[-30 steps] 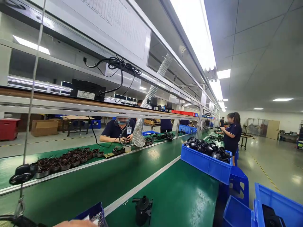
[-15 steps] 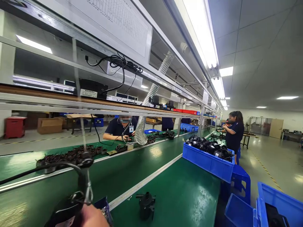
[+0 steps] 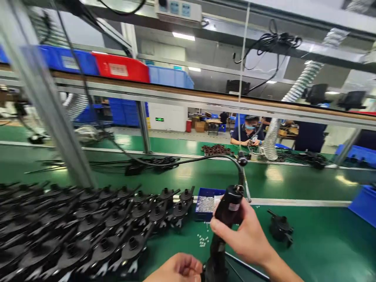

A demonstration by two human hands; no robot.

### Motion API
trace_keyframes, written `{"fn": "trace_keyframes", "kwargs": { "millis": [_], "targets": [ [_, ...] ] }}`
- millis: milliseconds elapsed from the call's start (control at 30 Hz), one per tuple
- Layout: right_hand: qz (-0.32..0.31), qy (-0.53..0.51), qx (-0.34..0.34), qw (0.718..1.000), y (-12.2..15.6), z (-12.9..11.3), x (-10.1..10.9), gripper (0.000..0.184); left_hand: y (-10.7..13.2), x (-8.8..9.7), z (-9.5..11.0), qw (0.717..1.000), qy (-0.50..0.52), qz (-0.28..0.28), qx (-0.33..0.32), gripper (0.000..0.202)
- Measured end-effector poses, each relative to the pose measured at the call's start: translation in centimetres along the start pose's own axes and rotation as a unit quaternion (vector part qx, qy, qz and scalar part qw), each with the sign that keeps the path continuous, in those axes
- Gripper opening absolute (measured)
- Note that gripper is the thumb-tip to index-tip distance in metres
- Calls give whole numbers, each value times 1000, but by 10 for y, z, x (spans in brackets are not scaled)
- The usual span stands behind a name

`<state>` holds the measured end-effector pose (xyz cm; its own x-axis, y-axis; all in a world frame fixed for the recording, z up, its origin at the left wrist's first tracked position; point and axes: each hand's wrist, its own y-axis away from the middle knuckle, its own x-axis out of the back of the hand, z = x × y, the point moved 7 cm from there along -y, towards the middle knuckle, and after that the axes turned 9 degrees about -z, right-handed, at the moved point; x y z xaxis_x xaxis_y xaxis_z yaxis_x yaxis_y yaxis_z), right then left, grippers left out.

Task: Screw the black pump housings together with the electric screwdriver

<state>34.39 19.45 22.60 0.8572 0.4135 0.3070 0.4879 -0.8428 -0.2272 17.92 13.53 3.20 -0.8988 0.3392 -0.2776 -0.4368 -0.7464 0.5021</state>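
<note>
My right hand point(image 3: 245, 235) is wrapped around a black electric screwdriver point(image 3: 232, 205), held upright with its cable leaving the top. Below it, at the bottom edge, is a dark part point(image 3: 216, 271) that looks like a black pump housing, partly cut off by the frame. My left hand point(image 3: 183, 268) has its fingers curled against the left side of this part; its grip is partly hidden. Just behind the screwdriver sits a small blue box point(image 3: 202, 213) of tiny metal screws. Several small pale pieces point(image 3: 202, 239) lie loose on the green bench.
Rows of black pump housings point(image 3: 102, 244) cover the left side of the bench. One more housing point(image 3: 280, 227) stands to the right, before a blue bin point(image 3: 364, 203). A metal post point(image 3: 55, 98) rises at left. A co-worker point(image 3: 248, 133) sits across the line.
My view has swung left and down, bringing the rows of housings and my left hand into sight. The screwdriver stays in my right hand.
</note>
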Motion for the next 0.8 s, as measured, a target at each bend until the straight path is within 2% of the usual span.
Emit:
{"fn": "trace_keyframes", "kwargs": {
  "millis": [67, 100, 233, 300, 433, 567, 800],
  "targets": [
    [13, 23, 1, 1000, 1, 4, 1, 32, -4, -4, 1, 999, 12, -27, -31, 66],
    [15, 29, 5, 999, 2, 5, 1, 32, -5, -6, 0, 999, 11, -19, -33, 71],
    [12, 44, 24, 999, 2, 9, 1, 33, -6, -12, 2, 996, -1, 75, -48, 78],
    [6, 44, 41, 998, 2, 7, 1, 30, -7, -17, 6, 993, -11, 103, -57, 77],
    [-16, -13, 68, 997, 3, -4, -4, 24, -9, -22, 12, 993, -27, 99, -58, 71],
    [-23, -83, 55, 995, 3, -4, -13, 31, -8, -24, 14, 995, -38, 72, -57, 62],
    [-34, -56, 63, 996, 4, 2, -25, 28, -4, -26, 19, 994, -57, 69, -67, 47]
  ]
}}
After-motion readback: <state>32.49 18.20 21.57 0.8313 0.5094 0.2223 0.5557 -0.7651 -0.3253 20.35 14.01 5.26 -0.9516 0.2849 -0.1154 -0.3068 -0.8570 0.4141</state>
